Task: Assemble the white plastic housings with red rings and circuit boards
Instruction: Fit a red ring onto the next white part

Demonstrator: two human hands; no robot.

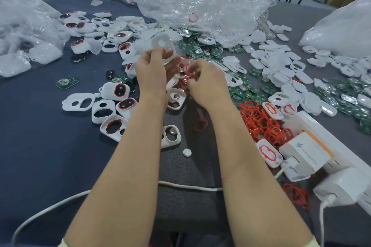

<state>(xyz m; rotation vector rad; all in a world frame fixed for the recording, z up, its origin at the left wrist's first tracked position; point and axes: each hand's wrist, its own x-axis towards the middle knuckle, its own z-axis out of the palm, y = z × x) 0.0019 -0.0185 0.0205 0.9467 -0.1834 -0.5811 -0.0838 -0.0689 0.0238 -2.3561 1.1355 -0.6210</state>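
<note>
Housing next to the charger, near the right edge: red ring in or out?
In. A red ring lies seated within the housing outline, beside the charger.

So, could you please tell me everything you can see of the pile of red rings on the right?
The pile of red rings is a tangled heap of thin, rubbery-looking loops with wavy outlines, lying on the dark table at the right. White housings with rings fitted rest at its edges, and a white charger sits at its near side.
</note>
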